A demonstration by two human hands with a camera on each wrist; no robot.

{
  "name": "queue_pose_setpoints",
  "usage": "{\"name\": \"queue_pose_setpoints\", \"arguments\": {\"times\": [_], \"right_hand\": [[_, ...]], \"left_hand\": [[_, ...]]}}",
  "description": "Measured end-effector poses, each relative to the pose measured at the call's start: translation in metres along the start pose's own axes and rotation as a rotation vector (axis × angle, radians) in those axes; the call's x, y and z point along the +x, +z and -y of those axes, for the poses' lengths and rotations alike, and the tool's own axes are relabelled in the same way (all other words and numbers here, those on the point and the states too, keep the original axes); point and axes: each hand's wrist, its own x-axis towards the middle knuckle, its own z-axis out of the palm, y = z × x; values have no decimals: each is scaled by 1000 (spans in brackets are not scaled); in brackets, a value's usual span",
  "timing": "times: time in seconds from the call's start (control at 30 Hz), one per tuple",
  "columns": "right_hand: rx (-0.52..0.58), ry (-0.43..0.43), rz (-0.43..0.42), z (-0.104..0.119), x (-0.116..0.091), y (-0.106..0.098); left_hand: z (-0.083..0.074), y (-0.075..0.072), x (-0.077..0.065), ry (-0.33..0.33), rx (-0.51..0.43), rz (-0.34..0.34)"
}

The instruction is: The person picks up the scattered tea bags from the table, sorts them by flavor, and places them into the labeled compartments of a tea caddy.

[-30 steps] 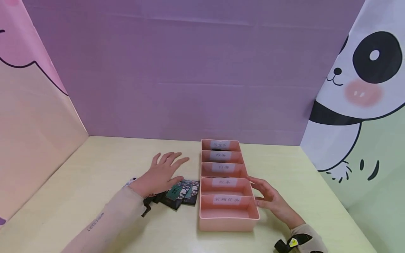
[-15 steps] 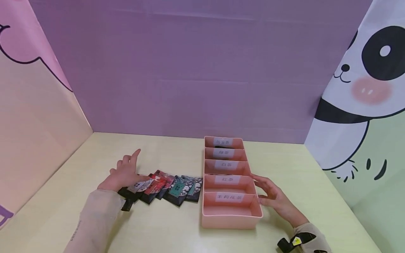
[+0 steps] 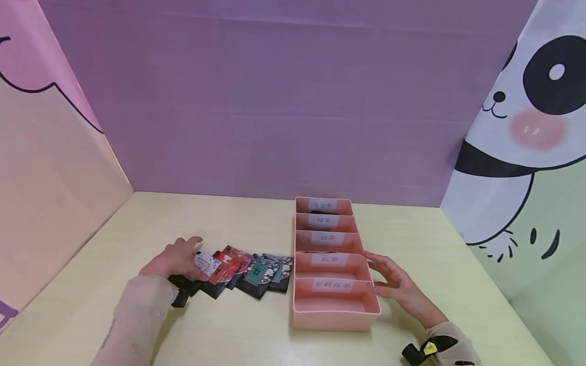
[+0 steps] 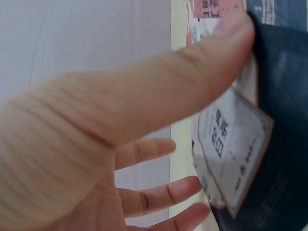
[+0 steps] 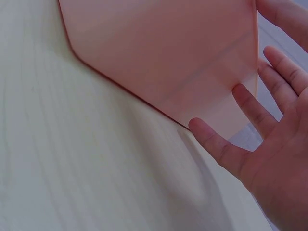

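My left hand [image 3: 174,256] is over the left end of a row of dark tea bag packets. Its thumb lies across the packet with the white label [image 4: 236,144] in the left wrist view, while the other fingers reach toward the packet's edge. To the right, packets with red labels [image 3: 226,267] and packets with green labels [image 3: 256,274] overlap on the table. My right hand [image 3: 397,287] touches the right wall of a long pink divided box [image 3: 331,321]. In the right wrist view, its spread fingertips rest along the box's side wall [image 5: 168,57].
Each box compartment carries a handwritten paper label [image 3: 331,285] in Chinese. Dark packets [image 3: 324,212] show in the back compartment. A purple backdrop [image 3: 274,101] rises behind the pale table [image 3: 220,330], with printed side panels left and right.
My left hand has moved left, uncovering the red-label packets, then come down over the white-label packet with its fingers bending inward. The right hand has stayed at the box.
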Motion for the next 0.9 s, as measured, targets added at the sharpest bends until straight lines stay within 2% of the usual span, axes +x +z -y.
{"name": "queue_pose_setpoints", "arguments": {"times": [0.13,0.23,0.47,0.6,0.73,0.9], "right_hand": [[-1,1,-5,1,0,0],[2,8,-10,1,-1,0],[0,6,3,-1,0,0],[3,-12,6,-1,0,-1],[8,-21,5,-1,0,-1],[15,-10,1,-4,1,0]], "left_hand": [[2,-2,1,-14,-59,15],[7,-3,1,18,-93,18],[22,-12,-6,120,-211,37],[23,-22,-13,197,-302,48],[13,-30,-23,255,-330,-22],[-9,-36,-30,267,-380,-143]]}}
